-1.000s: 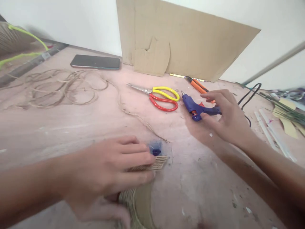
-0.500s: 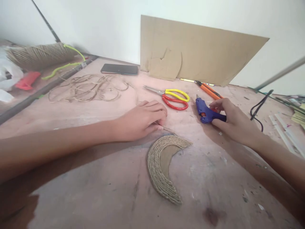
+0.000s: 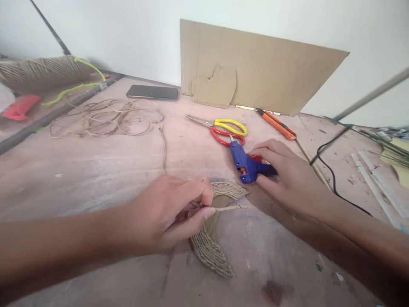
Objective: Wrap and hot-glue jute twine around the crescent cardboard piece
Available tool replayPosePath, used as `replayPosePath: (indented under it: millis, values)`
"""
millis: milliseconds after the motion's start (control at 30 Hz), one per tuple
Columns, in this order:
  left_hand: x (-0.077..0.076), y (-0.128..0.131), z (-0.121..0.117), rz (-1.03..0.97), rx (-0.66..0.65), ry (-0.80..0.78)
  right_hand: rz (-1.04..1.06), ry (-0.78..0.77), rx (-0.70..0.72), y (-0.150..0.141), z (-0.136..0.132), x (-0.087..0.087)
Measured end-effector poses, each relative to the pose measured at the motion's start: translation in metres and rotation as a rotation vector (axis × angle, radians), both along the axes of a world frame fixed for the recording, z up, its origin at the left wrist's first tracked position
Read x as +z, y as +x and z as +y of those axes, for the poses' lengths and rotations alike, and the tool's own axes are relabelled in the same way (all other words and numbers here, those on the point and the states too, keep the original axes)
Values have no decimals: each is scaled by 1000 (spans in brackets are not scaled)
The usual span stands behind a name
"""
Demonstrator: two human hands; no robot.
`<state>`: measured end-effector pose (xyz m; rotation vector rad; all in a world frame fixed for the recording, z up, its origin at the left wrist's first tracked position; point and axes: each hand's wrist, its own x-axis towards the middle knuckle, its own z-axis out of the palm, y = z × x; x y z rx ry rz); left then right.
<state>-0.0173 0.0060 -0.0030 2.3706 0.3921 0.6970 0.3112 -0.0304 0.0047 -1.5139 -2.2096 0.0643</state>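
Observation:
A crescent-shaped cardboard piece wrapped in twine (image 3: pixel 209 249) lies flat on the pinkish table (image 3: pixel 96 170). My left hand (image 3: pixel 169 213) sits over its upper part, fingers pinched on a strand of twine (image 3: pixel 230 208) that stretches right across the crescent. My right hand (image 3: pixel 287 179) is closed round the handle of a blue glue gun (image 3: pixel 244 164), just right of the crescent's top tip, nozzle pointing away from me. The gun's black cord (image 3: pixel 332 179) trails off to the right.
Red and yellow scissors (image 3: pixel 225 128) and an orange utility knife (image 3: pixel 276 125) lie behind the glue gun. A cardboard sheet (image 3: pixel 262 68) leans on the wall. A phone (image 3: pixel 152 91), loose twine loops (image 3: pixel 105 119) and a twine spool (image 3: pixel 38 72) are at the left.
My left hand came back toward me from the loose twine and now pinches a strand over the crescent. My right hand brought the glue gun left, closer to the crescent.

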Motion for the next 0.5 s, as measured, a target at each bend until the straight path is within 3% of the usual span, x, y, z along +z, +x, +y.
replayPosePath:
  millis: [100, 233, 333, 500]
  values:
    - [-2, 1, 3, 1, -19, -101, 52, 92, 84, -15, -7, 4]
    - [-1, -1, 7, -6, -116, -290, 369, 89, 354, -46, -31, 0]
    - [1, -3, 8, -17, -142, -427, 417, 40, 400, -61, -39, -6]
    - [3, -5, 6, -4, -151, -510, 363, 46, 424, -61, -38, -4]
